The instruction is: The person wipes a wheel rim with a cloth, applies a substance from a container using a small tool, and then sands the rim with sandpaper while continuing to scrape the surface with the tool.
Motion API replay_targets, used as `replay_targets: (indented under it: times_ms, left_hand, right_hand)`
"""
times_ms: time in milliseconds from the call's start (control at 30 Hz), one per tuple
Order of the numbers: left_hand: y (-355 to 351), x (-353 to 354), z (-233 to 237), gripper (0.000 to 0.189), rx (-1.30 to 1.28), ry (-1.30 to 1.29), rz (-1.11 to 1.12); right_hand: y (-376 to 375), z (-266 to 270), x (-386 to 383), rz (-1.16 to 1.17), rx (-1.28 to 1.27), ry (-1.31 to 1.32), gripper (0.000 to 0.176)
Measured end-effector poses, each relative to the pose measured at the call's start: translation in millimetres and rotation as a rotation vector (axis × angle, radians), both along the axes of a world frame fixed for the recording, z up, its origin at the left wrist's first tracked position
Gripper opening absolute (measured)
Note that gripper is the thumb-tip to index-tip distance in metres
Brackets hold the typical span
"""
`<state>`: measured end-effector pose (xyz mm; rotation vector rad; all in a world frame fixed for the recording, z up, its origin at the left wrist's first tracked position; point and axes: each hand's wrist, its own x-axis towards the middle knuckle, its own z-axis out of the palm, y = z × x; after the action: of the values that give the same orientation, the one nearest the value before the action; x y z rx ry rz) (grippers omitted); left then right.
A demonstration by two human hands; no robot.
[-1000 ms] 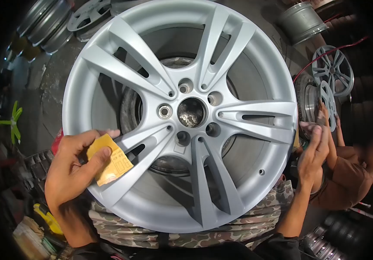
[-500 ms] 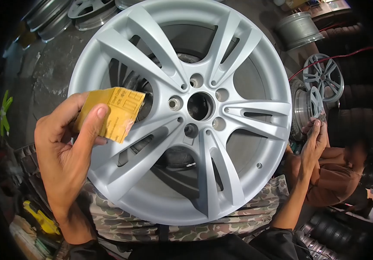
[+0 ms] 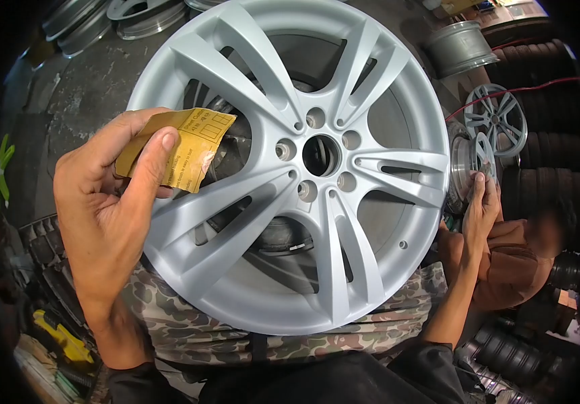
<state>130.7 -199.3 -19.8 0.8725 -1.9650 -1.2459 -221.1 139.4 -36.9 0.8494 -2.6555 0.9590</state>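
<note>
Left hand point(image 3: 111, 209): thumb on top and fingers curled behind, pinching a folded piece of mustard-yellow sandpaper point(image 3: 175, 151), printed backing toward me.
- The sheet's long axis runs from lower left up to upper right. The free corner points at the hub.
- It sits over the gap between the upper-left spokes. It looks lifted off the metal, but I cannot tell for certain that there is no contact.

Matte silver-grey alloy wheel with five split spokes point(image 3: 236, 229):
- It stands tilted face-up toward me, its lower rim resting on a camouflage-print cloth point(image 3: 270, 343) over my lap.
- The hub bore lies to the right of the sandpaper and slightly below it. The nearest spoke is just beside the sheet's lower edge.
- The left hand is the nearer one to the spoke faces.

Right hand point(image 3: 482, 202): at the wheel's outer right rim, well apart from the paper, fingers together and pointing up. I cannot tell whether they hook behind the rim or only press on it.

Writing:
- Black print in ruled boxes on the sandpaper backing, plus a few lines of text, too small to read. I can make out no grit number.
- No brand or badge shows on the wheel face, and the centre cap is absent.

Around me:
- Another person in a brown shirt point(image 3: 512, 269) is low at my right, just past my right wrist.
- A second spoked silver wheel point(image 3: 499, 121) stands beyond, with a red cable point(image 3: 505, 91) above it.
- A yellow tool point(image 3: 61, 337) lies on the floor at lower left.
</note>
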Motion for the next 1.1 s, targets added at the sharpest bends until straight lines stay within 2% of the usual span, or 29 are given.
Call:
replay_targets:
  times_ms: [700, 800, 867, 967, 1100]
  left_hand:
    - [-2, 10, 4, 0.019, -0.028, 0.084, -0.049]
    - [-4, 11, 5, 0.020, -0.001, 0.130, -0.066]
    - [-5, 12, 4, 0.021, 0.006, 0.117, -0.050]
    - [-9, 17, 4, 0.023, -0.030, 0.064, -0.035]
    - [-12, 21, 1, 0.023, -0.047, 0.050, -0.013]
  right_hand:
    - [-23, 3, 29, 0.085, -0.004, 0.016, 0.028]
    - [-24, 9, 33, 0.139, 0.053, 0.041, 0.025]
    - [-30, 15, 42, 0.217, 0.077, 0.158, 0.021]
    - [-31, 15, 50, 0.222, -0.066, 0.004, 0.019]
    - [-26, 18, 50, 0.218, -0.008, 0.038, 0.019]
